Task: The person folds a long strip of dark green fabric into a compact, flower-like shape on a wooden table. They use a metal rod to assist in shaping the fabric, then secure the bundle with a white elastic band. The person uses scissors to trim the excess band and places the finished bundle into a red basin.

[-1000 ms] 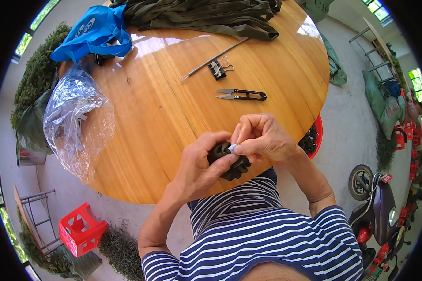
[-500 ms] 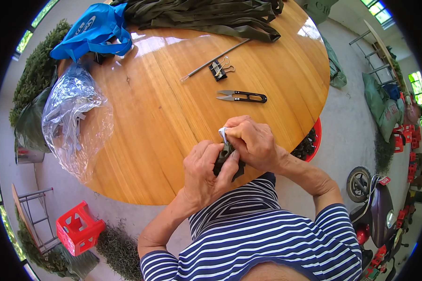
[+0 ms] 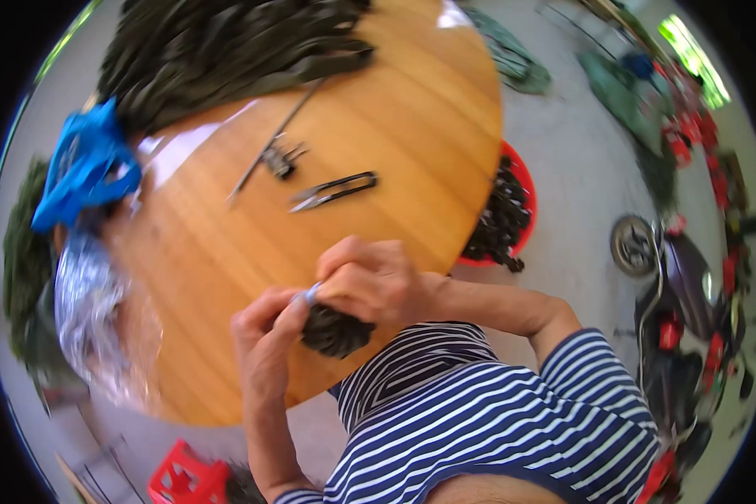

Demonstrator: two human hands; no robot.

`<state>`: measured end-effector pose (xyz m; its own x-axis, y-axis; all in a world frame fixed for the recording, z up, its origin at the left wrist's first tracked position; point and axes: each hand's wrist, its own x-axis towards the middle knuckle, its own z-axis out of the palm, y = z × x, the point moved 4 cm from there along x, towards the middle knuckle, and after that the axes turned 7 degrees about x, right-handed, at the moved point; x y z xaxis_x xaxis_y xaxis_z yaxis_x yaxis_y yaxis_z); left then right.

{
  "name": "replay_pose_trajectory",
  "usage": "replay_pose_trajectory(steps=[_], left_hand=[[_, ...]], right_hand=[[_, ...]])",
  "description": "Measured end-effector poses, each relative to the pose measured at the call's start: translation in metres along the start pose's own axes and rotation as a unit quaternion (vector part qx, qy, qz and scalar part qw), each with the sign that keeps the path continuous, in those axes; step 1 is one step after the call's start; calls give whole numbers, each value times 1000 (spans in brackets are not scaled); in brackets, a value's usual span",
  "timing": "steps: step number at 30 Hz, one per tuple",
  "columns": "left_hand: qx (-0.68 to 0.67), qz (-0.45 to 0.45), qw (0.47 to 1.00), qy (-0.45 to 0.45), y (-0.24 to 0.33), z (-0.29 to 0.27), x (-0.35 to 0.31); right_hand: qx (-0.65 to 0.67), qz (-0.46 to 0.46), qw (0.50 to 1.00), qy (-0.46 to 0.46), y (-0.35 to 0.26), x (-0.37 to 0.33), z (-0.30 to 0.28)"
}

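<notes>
Close to the near edge of the round wooden table (image 3: pixel 428 109), both my hands work on a small coiled roll of dark green fabric strap (image 3: pixel 336 331). My left hand (image 3: pixel 265 336) is closed, thumb and fingers pinching at the roll's left side. My right hand (image 3: pixel 374 281) is closed over its top. A small white strip (image 3: pixel 312 294) shows between the fingertips; which hand grips it is blurred. Beyond the hands lie black-handled thread snips (image 3: pixel 336 190), binder clips (image 3: pixel 280 161) and a thin metal rod (image 3: pixel 269 147).
A heap of dark green straps (image 3: pixel 227 55) covers the far side. At the left are a blue bag (image 3: pixel 84 168) and a clear plastic bag (image 3: pixel 92 328). Below the right edge stands a red basin (image 3: pixel 525 197) of dark pieces. A red stool (image 3: pixel 181 477) and a motorbike (image 3: pixel 689 269) stand on the floor.
The whole view has swung, so the table things appear shifted left. My hands have turned the fabric, and its coiled side now shows below my fingers. The right hand has come down closer over it.
</notes>
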<state>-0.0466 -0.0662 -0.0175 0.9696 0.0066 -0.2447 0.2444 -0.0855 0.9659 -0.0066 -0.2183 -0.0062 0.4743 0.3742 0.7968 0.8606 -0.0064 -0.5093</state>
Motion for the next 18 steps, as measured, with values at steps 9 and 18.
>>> replay_pose_trajectory(steps=[9, 18], left_hand=[[-87, 51, 986, 136, -22, -19, 15], [136, 119, 981, -70, 27, 89, -20]], right_hand=[[129, 109, 985, -25, -16, -23, -17], [246, 395, 878, 109, -27, -89, -108]])
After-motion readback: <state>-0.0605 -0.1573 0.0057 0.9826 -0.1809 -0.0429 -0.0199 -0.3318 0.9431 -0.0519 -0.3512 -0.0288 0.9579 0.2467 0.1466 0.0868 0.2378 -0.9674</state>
